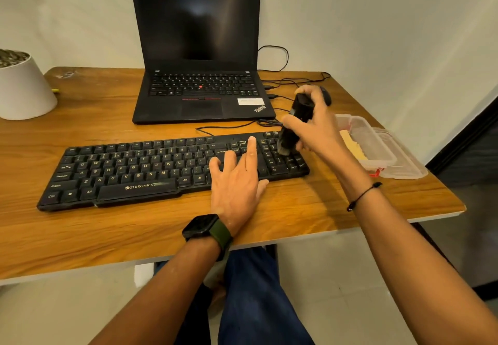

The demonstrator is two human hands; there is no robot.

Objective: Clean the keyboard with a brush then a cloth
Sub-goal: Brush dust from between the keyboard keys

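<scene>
A black keyboard [129,166] lies across the wooden desk in front of me. My left hand [237,180] rests flat on its right part, fingers spread over the keys near the arrow block. My right hand [315,126] grips a black brush [296,123] by its handle. The brush points down and its bristles touch the number pad at the keyboard's right end. A yellow cloth [353,146] lies in a clear plastic box to the right.
An open black laptop [199,75] stands behind the keyboard, with cables [280,85] trailing at its right. The clear plastic box [382,150] sits near the desk's right edge. A white plant pot [24,88] stands at the far left. A mouse is partly hidden behind my right hand.
</scene>
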